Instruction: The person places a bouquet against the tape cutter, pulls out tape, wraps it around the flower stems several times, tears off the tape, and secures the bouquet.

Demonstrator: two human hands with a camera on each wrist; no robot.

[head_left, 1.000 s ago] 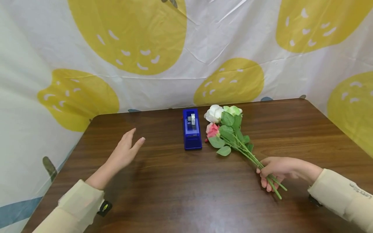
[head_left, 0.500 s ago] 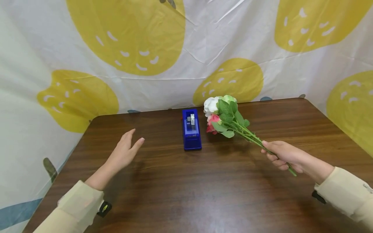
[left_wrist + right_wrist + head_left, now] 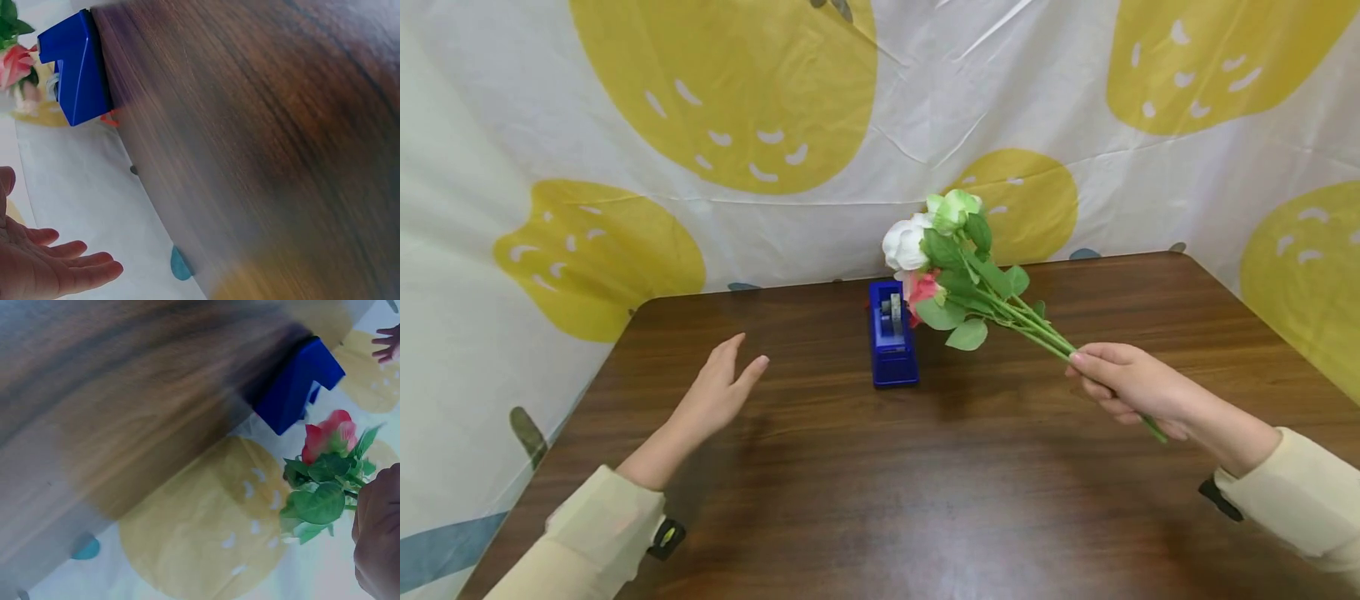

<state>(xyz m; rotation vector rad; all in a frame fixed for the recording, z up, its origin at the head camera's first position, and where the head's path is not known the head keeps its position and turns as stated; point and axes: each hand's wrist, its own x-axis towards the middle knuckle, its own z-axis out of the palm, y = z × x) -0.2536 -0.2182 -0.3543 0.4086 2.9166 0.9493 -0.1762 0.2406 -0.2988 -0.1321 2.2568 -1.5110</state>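
My right hand (image 3: 1131,383) grips the green stems of a small bunch of artificial flowers (image 3: 973,283), holding it raised over the table with the blooms pointing to the far left. White, light green and pink-red heads show among green leaves. In the head view the pink bloom overlaps the right side of a blue tape dispenser (image 3: 895,362), which stands on the table with a roll of tape in it. My left hand (image 3: 711,396) hovers left of the dispenser, fingers extended and thumb apart, with nothing in it; the left wrist view shows its palm and loosely spread fingers (image 3: 87,275).
The brown wood-grain table (image 3: 820,500) reaches back to a white curtain (image 3: 760,242) printed with large yellow fruit shapes. A small red bit (image 3: 110,117) shows by the dispenser's base in the left wrist view.
My right hand has lifted the flowers off the table and swung the blooms up and left toward the dispenser. My left hand has stayed almost still.
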